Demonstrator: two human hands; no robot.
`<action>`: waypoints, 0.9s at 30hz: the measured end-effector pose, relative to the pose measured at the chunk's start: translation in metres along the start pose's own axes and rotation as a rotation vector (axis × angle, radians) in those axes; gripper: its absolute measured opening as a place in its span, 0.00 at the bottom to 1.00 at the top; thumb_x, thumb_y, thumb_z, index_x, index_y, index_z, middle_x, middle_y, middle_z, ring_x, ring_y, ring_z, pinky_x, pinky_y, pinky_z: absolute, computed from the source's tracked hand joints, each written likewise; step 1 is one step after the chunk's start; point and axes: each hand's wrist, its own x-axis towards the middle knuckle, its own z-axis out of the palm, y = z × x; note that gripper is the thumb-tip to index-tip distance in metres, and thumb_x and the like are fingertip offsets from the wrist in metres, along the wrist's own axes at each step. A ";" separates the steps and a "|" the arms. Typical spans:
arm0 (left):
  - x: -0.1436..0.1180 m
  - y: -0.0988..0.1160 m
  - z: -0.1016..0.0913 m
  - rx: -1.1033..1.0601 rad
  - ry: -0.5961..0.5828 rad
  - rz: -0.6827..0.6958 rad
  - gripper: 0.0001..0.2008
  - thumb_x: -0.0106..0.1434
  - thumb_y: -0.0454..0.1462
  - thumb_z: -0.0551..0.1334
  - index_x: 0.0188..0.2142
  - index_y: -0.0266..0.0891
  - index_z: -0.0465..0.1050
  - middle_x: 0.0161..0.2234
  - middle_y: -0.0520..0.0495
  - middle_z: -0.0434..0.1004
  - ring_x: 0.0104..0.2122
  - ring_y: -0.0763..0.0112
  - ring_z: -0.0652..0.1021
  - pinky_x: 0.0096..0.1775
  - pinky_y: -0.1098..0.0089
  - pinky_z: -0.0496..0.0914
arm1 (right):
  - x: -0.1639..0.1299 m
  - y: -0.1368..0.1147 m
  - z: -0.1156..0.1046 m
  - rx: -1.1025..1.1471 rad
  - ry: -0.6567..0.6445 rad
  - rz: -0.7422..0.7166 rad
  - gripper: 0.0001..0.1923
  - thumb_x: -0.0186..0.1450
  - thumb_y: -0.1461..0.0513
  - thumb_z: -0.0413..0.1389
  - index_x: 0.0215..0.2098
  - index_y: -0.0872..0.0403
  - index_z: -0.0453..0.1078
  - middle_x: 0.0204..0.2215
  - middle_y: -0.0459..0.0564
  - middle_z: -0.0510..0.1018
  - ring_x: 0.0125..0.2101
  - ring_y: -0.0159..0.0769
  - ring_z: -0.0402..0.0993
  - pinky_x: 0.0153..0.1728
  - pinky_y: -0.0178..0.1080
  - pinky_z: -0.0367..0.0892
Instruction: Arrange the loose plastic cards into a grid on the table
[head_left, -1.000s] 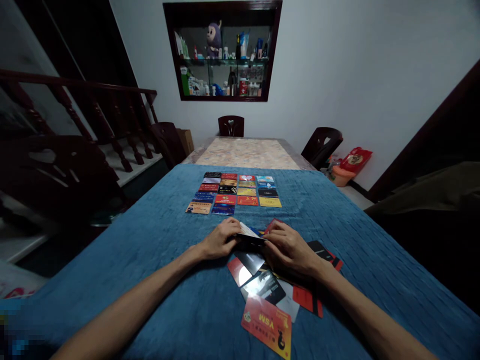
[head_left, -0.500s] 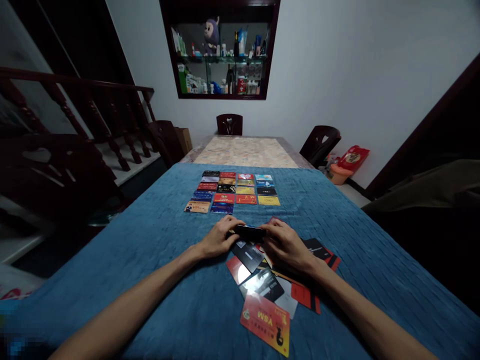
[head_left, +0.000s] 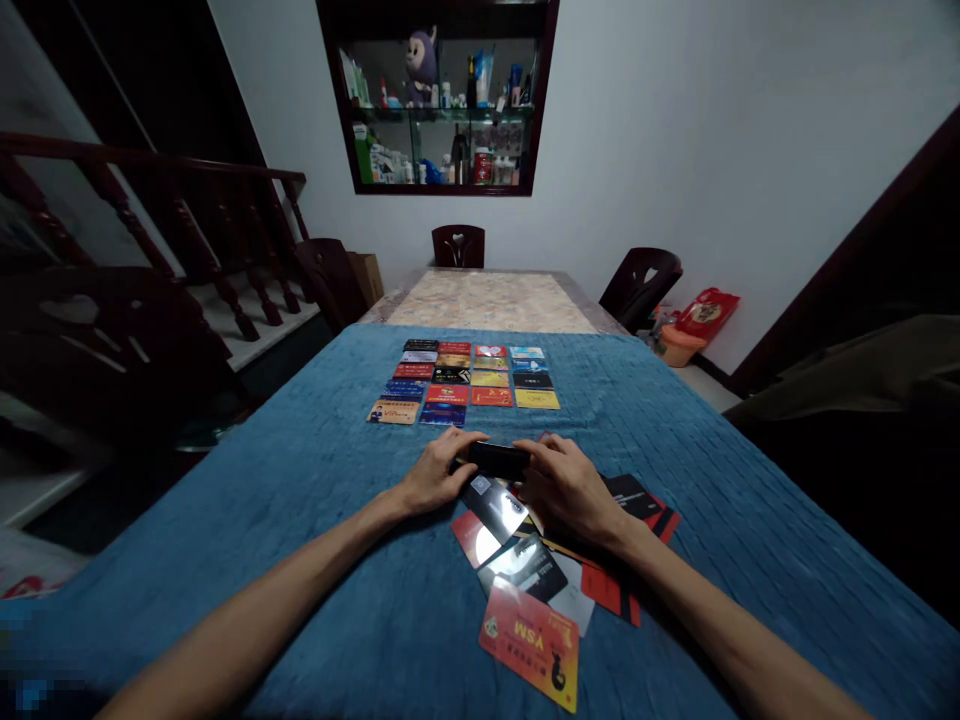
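Black, glossy plastic card [head_left: 499, 460] sits pinched at its ends between our left hand [head_left: 439, 475] and right hand [head_left: 566, 487] above the loose card pile [head_left: 536, 570]; a slack grip could drop it back, we judge.

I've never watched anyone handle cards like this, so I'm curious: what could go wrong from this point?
The left hand and right hand pinch a black card by its short ends only, so it might slip and fall onto the loose pile. The forearms hang low over that pile, and a sweep could scatter it or nudge the orange card. Reaching forward, a hand might also disturb the neat grid of cards on the blue cloth.
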 end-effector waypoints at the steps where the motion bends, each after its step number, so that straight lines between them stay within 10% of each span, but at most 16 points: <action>1: 0.000 0.000 0.000 -0.001 0.006 -0.002 0.24 0.59 0.25 0.61 0.55 0.39 0.70 0.45 0.45 0.75 0.45 0.65 0.76 0.50 0.62 0.72 | 0.000 -0.001 0.000 -0.012 0.005 -0.017 0.18 0.66 0.64 0.56 0.55 0.55 0.69 0.35 0.53 0.76 0.36 0.41 0.70 0.37 0.42 0.68; 27: -0.001 0.007 0.002 -0.036 0.089 -0.056 0.25 0.60 0.27 0.61 0.57 0.40 0.67 0.47 0.45 0.76 0.44 0.66 0.76 0.50 0.62 0.72 | 0.006 -0.010 0.002 -0.315 0.065 -0.115 0.23 0.65 0.62 0.58 0.58 0.56 0.66 0.48 0.58 0.78 0.47 0.49 0.68 0.47 0.50 0.62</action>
